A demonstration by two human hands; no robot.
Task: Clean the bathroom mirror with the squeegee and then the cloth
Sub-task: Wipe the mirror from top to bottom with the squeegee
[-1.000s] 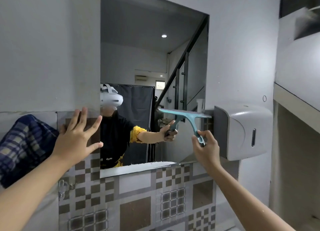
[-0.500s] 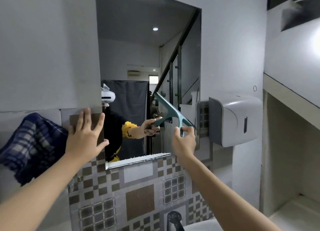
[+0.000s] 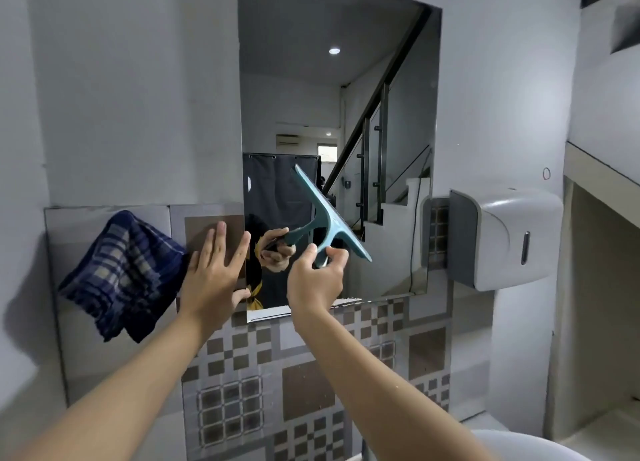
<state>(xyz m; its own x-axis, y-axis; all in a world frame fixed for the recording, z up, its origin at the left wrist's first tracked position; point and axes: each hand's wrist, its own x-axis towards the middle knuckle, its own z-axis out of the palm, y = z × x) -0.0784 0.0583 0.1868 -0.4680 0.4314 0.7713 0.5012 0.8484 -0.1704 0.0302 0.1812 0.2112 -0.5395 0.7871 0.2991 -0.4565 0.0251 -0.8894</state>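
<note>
A grey-and-white paper dispenser point(image 3: 502, 239) is fixed to the wall point(image 3: 131, 90) at the right, its base near the top edge of the patterned brown-and-grey tiles point(image 3: 311, 384). A white rounded basin rim point(image 3: 540, 445) shows at the bottom right corner

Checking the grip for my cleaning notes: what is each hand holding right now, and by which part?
The right hand holds the squeegee by the lower end of its handle. The left hand holds nothing; it lies flat against the tiled wall.
</note>
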